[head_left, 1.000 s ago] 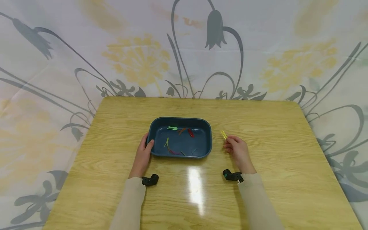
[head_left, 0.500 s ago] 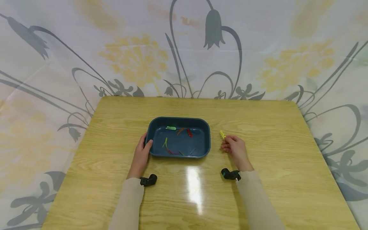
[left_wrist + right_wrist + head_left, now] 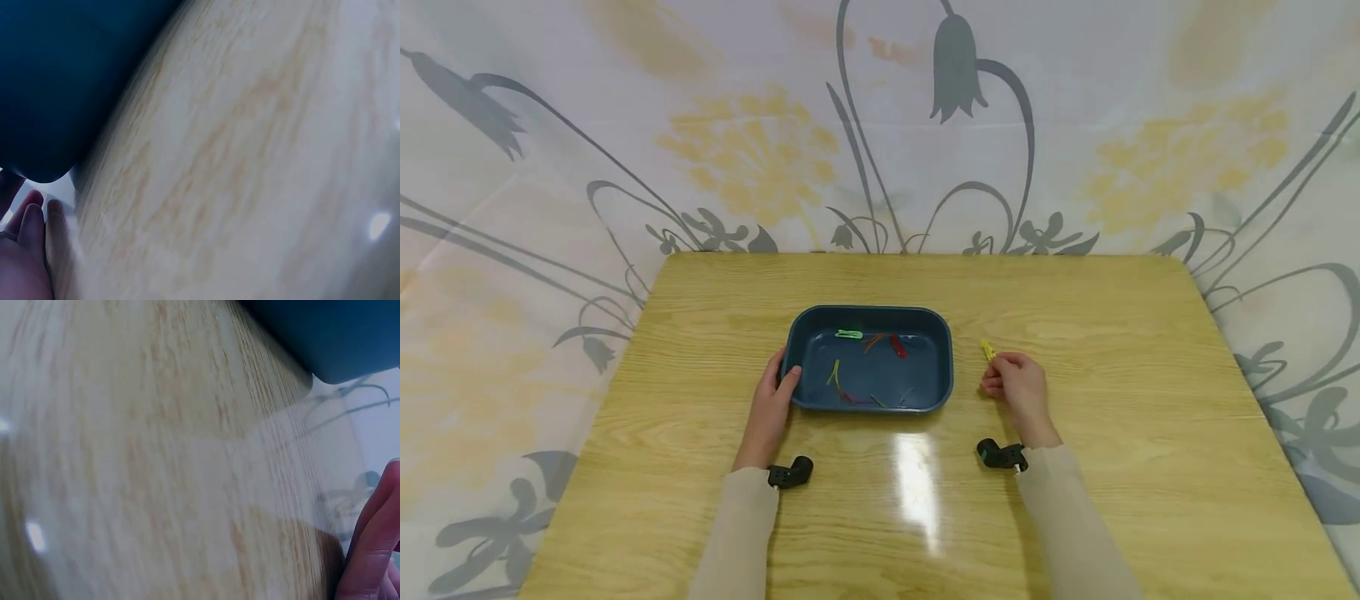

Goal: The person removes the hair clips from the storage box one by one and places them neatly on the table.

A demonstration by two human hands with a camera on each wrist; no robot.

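Observation:
A dark blue tray [image 3: 943, 367] sits mid-table and holds several coloured clips: a green one [image 3: 849, 334], a red one [image 3: 898, 346], and others. My left hand [image 3: 771, 404] grips the tray's left rim, thumb over the edge. To the tray's right my right hand [image 3: 1018, 385] pinches a small yellow clip [image 3: 987, 350] just above the table. In the left wrist view the tray [image 3: 56, 81] fills the upper left, with fingertips [image 3: 28, 225] at the lower left. The right wrist view shows the tray's corner [image 3: 337, 337] and a finger [image 3: 375, 550].
The wooden table [image 3: 1105, 500] has rounded far corners and a glare patch [image 3: 917, 487] near the front. A floral curtain [image 3: 880, 125] hangs behind and at both sides. Black wrist cameras [image 3: 790, 472] sit on both sleeves.
The right hand with the yellow clip has stayed nearly in place beside the tray, shifting only slightly. The left hand keeps its hold on the tray rim.

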